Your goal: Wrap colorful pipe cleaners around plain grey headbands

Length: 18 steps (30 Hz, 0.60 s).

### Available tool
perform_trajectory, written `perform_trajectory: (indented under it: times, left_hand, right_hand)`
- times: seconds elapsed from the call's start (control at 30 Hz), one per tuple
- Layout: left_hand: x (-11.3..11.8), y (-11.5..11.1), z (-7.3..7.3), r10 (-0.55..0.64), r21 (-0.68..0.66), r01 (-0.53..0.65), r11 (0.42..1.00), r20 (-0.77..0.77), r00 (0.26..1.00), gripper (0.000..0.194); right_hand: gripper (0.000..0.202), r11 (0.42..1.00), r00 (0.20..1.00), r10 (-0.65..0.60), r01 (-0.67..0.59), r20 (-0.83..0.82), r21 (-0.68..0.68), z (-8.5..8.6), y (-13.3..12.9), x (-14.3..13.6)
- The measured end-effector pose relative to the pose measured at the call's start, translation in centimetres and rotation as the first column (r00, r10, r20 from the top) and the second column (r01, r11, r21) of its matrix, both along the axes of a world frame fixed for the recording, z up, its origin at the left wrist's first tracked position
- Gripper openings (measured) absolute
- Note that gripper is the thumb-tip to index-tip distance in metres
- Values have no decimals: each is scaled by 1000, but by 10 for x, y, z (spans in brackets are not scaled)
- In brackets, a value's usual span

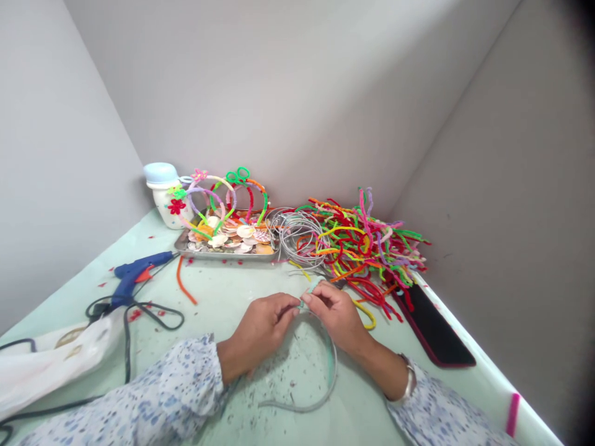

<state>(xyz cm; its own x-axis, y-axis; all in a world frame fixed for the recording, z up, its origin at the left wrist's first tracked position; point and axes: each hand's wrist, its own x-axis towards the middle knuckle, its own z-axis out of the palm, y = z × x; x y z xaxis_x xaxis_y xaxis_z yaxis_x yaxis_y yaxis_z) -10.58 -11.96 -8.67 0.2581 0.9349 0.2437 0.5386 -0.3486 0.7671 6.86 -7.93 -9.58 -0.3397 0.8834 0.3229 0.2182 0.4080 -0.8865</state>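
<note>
Head view: fingers hide what seems a headband's end.

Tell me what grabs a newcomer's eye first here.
The tangled heap of multicoloured pipe cleaners at the back right of the pale green table stands out most. In front, both hands pinch a thin grey headband; a blue glue gun lies left.

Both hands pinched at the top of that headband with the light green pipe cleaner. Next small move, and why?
Probably one more turn of the light green pipe cleaner around the headband. Both the left hand and right hand pinch it at the band's top end, and the rest of the band lying on the table looks bare grey, so wrapping seems barely begun.
</note>
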Motion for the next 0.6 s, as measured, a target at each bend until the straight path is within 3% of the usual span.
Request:
perform_trajectory:
  times: [0.3,0.6]
  left_hand:
    - [1,-2,5,40,-27,-41,999,-58,998,21]
    - [-1,0,4,73,-90,-70,993,31,997,23]
  right_hand:
    - [25,992,998,-7,-1,65,126,6,-7,-2]
    - [18,982,994,44,-62,104,176,7,-10,-2]
